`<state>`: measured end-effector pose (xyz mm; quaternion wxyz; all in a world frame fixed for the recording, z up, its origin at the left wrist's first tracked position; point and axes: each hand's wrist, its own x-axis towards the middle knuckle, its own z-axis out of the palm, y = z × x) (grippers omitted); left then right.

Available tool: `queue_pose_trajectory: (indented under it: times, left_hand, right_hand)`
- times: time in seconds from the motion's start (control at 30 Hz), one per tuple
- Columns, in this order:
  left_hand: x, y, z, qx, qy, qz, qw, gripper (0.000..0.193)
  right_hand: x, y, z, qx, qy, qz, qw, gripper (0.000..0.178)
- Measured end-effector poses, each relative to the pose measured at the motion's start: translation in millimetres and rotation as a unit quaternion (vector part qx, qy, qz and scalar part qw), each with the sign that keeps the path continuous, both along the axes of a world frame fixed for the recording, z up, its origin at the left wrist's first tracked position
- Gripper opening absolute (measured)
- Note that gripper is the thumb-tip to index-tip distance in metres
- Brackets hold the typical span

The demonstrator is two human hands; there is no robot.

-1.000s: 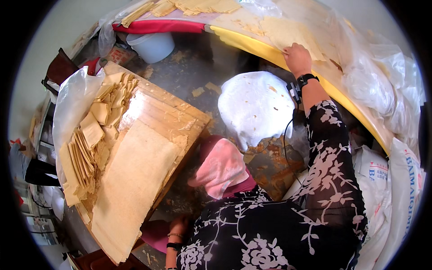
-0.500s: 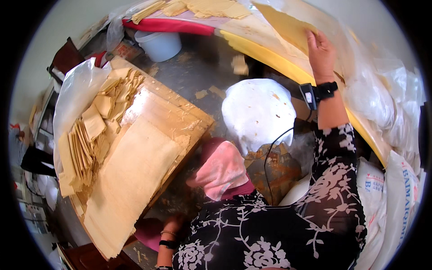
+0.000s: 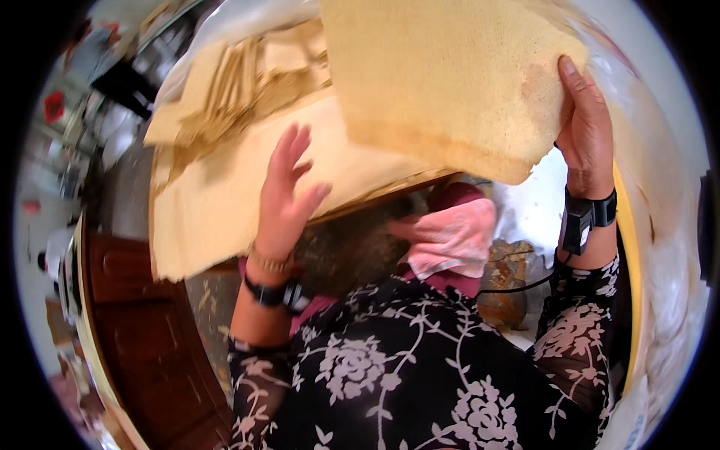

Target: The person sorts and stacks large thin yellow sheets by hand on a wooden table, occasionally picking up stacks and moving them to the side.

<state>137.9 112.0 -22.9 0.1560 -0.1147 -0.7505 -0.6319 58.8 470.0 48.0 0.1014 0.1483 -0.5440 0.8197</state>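
Note:
My right hand [image 3: 590, 135] grips the right edge of a thin, floppy tan sheet [image 3: 450, 75], its thumb lying over the top face. The sheet hangs across the far middle of the view, with a ragged near edge. Left of it, my left hand [image 3: 281, 199] is raised with fingers apart and nothing in them. Beneath that hand, another large tan sheet [image 3: 217, 206] lies flat on the work board. Folded strips of the same material [image 3: 240, 75] are bunched at the board's far side. The held sheet hides part of the board.
A pink cloth [image 3: 454, 236] covers my knee. Beyond it is a white-covered object [image 3: 529, 187], with a black cable near my right arm. A yellow table edge [image 3: 634, 300] runs along the right. Dark red-brown cabinet [image 3: 142, 315] at left; another person [image 3: 105, 60] stands far left.
The view has turned left. My right hand has brought the tan sheet from the right-hand table over toward the board. My left hand has risen from beside my lap, fingers spread.

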Motion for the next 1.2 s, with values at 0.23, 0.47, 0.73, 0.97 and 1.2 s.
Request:
queue_pose_trajectory:
  times: [0.23,0.47,0.73,0.97,1.2]
  left_hand:
    - [32.4,-45.8,-40.3,0.221,-0.296,-0.135,0.920,0.031]
    - [62.1,-69.8,-46.9,0.426,-0.238,0.086,0.869,0.026]
    - [58.5,-86.6,-66.6,0.458,-0.303,0.147,0.823,0.015]
    - [50.9,-65.2,-75.0,0.430,-0.321,0.155,0.829,0.023]
    - [53.3,-45.2,-72.4,0.458,-0.294,0.177,0.820,0.028]
  right_hand:
    - [-6.9,-65.5,-49.7,0.117,-0.211,0.165,0.956,0.038]
    - [1.7,-108.0,-32.6,0.163,-0.232,0.128,0.950,0.044]
    - [44.5,-103.7,-102.0,0.170,-0.402,0.230,0.870,0.037]
    - [63.9,-84.4,-135.3,0.038,-0.521,0.136,0.842,0.037]
    - [65.1,-77.0,-138.2,-0.014,-0.482,0.108,0.870,0.039]
